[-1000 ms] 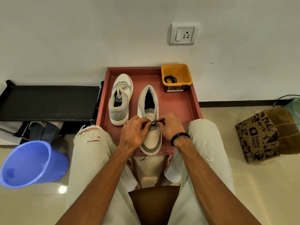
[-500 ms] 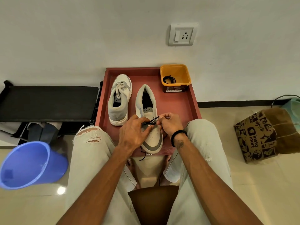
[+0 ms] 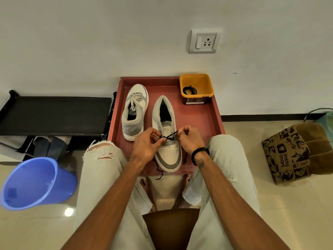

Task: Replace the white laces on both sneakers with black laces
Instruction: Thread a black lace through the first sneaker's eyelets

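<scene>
Both my grips, left hand (image 3: 146, 144) and right hand (image 3: 189, 138), pinch the black lace (image 3: 169, 136) at shoe 1's (image 3: 168, 141) lowest eyelets; shoe 2 (image 3: 135, 110) remains white-laced.

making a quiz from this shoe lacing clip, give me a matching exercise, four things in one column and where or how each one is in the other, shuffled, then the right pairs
Things
1. sneaker with white laces
2. sneaker being laced
3. spare black lace
4. blue bucket

Places or states
A. coiled inside the orange tub
B. lying on its side on the floor
C. on the red tray, toe pointing at the wall, nobody touching it
D. under both hands, a black lace across its lowest eyelets

Pairs: 1-C, 2-D, 3-A, 4-B

The left hand and right hand each pinch that lace.
</scene>
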